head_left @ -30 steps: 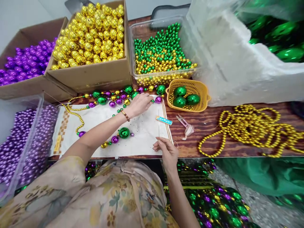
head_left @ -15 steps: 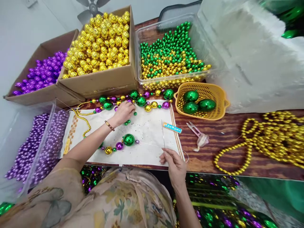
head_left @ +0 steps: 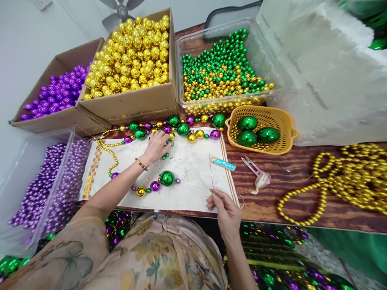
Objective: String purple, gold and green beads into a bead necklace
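My right hand (head_left: 226, 207) pinches the lower end of a long thin needle (head_left: 211, 171), which points up and away from me. From near it a pale thread (head_left: 193, 184) runs left to a bead strand on the white cloth (head_left: 187, 201). That strand carries a large green bead (head_left: 167, 178), a purple bead (head_left: 155, 185) and a gold bead (head_left: 140, 191). My left hand (head_left: 157, 148) hovers at the cloth's far edge, fingers bent and slightly apart over loose small beads; the thumb is hidden. Small green beads (head_left: 165, 156) lie just below it.
Behind the cloth stand boxes of purple beads (head_left: 60, 94) and gold beads (head_left: 130, 60), plus a clear bin (head_left: 225, 96). A yellow basket (head_left: 286, 121) holds large green beads. Thread snips (head_left: 256, 171) and a blue packet (head_left: 223, 163) lie rightward, before gold bead strings (head_left: 320, 201). Lavender beads (head_left: 63, 181) fill a left bin.
The whole view has shifted slightly, moving things to the right in the picture. My left hand's fingers have spread a little over the beads. My right hand keeps its pinch on the needle.
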`<action>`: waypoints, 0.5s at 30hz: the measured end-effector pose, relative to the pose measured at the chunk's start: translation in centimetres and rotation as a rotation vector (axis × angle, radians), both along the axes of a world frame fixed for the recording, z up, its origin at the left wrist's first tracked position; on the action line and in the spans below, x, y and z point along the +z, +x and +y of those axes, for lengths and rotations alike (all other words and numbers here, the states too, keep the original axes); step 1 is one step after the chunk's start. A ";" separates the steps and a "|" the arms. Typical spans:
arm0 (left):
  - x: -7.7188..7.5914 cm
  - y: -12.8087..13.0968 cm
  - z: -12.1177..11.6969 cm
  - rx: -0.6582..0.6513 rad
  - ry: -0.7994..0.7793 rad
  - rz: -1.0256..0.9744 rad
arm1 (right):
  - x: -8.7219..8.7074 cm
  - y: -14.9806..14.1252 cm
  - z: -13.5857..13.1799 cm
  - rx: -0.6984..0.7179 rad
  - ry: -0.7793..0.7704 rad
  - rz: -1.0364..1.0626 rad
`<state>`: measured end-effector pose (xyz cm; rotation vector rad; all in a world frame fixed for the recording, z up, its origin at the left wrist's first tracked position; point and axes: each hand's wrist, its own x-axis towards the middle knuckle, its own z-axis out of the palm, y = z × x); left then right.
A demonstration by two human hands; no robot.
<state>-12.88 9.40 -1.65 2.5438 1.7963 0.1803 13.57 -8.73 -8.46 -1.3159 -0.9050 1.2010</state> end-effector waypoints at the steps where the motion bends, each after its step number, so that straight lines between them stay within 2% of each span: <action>1: 0.0 0.0 0.2 0.031 0.024 -0.007 | 0.0 0.0 0.0 0.001 -0.001 -0.002; 7: -0.3 1.2 1.7 0.059 0.014 0.108 | 0.2 -0.2 0.0 -0.011 -0.014 0.005; 10: -0.3 1.5 1.9 0.068 -0.018 0.023 | 0.4 -0.4 0.0 -0.030 -0.020 0.006; 12: 0.0 1.3 1.9 0.092 -0.045 -0.184 | 0.4 -0.5 0.0 -0.038 -0.023 0.006; 15: 0.9 1.1 1.2 0.163 -0.207 -0.804 | 0.4 -0.4 0.1 -0.033 -0.031 0.017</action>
